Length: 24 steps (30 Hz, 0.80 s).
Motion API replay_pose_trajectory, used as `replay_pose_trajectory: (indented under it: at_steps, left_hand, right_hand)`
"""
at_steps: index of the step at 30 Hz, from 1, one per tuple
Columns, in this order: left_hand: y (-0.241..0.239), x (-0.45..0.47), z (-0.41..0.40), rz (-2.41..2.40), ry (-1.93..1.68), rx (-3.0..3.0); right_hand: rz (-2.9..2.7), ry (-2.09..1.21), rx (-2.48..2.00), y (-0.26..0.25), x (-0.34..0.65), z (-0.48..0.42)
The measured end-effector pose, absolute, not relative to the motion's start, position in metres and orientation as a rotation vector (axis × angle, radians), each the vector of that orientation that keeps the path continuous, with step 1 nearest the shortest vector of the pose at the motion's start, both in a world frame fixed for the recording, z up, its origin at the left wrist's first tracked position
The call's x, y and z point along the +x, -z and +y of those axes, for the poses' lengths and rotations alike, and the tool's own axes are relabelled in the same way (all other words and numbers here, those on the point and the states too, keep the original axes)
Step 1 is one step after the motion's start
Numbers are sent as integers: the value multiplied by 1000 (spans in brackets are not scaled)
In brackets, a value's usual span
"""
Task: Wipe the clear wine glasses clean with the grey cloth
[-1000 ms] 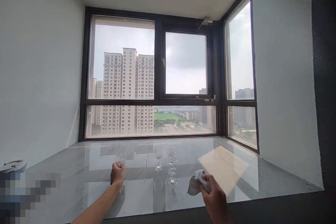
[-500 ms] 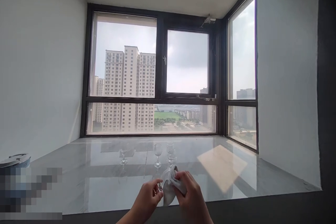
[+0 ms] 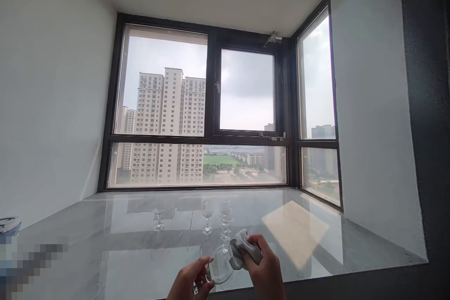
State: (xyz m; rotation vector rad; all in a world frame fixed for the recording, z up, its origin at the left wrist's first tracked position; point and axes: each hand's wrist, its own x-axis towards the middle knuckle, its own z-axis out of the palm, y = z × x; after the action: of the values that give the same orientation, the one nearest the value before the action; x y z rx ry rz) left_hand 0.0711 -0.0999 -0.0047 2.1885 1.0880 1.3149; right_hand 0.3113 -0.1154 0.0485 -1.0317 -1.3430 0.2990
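Observation:
My left hand (image 3: 191,282) is closed around a clear stemmed glass (image 3: 218,268), tipped on its side near the lower edge of the view. Against the glass's rim my right hand (image 3: 264,273) presses a bunched grey cloth (image 3: 242,251), with the fingers closed on it. Both hands hover over the front edge of a glossy marble sill (image 3: 298,229). Further back on the sill stand three more stemmed glasses: one at the left (image 3: 158,218), one in the middle (image 3: 207,214), one just right of it (image 3: 225,218).
A large black-framed bay window (image 3: 211,112) backs the sill, with white walls on both sides. A round lidded container (image 3: 9,225) sits at the far left edge. A dark wall edge (image 3: 431,103) runs down the right.
My left hand let go of the left glass on the sill and came in to the middle. It now holds a glass from the right cluster, with the cloth in my right hand against it.

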Motion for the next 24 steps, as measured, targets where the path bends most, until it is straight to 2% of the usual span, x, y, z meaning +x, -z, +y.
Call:
replay_pose_trajectory:
  at_steps: [6, 10, 17, 24]
  left_hand:
    - [-12, 88, -106, 1121, -1351, 1947]
    - [-22, 93, -77, 1153, -1325, 1751]
    - [-1, 79, 9, 1295, -1367, 1703]
    - [3, 81, 41, 1474, -1286, 1833]
  right_hand:
    - [-1212, -630, -927, -52, 298, -123]
    - [-1065, -910, -811, -56, 297, -121]
    - [-995, -851, -863, -53, 309, -113]
    - [-937, -861, -872, -54, 316, -116]
